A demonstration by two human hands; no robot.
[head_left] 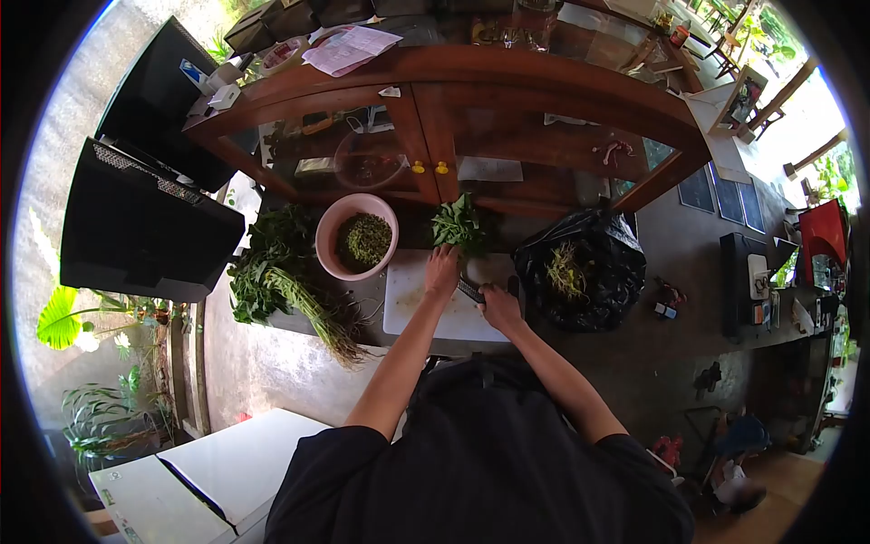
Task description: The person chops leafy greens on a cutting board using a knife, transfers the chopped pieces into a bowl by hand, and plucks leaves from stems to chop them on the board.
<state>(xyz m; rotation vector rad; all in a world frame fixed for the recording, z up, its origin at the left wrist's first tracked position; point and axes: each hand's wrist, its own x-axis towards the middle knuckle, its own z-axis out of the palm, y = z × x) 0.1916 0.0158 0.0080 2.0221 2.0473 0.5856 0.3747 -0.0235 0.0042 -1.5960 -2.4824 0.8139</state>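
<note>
My left hand (442, 268) is closed over the stems of a bunch of leafy greens (459, 223) at the back of a white cutting board (406, 297). In my right hand (500, 309) is a knife (470, 289), its dark blade slanting toward the left hand over the board. Left of the board, a pink bowl (326, 256) holds chopped greens (365, 240). Beyond it lies a large bundle of long-stemmed greens (294, 288), roots pointing toward me. A black plastic bag (609, 295) with root ends and yellowish scraps (566, 272) sits to the right.
A wooden cabinet with glass doors (544, 91) rises directly behind the board, papers (352, 50) on its top. Black speakers (145, 222) stand at left. A white fridge-like appliance (195, 480) is at lower left. Someone's figure (736, 485) appears small at lower right.
</note>
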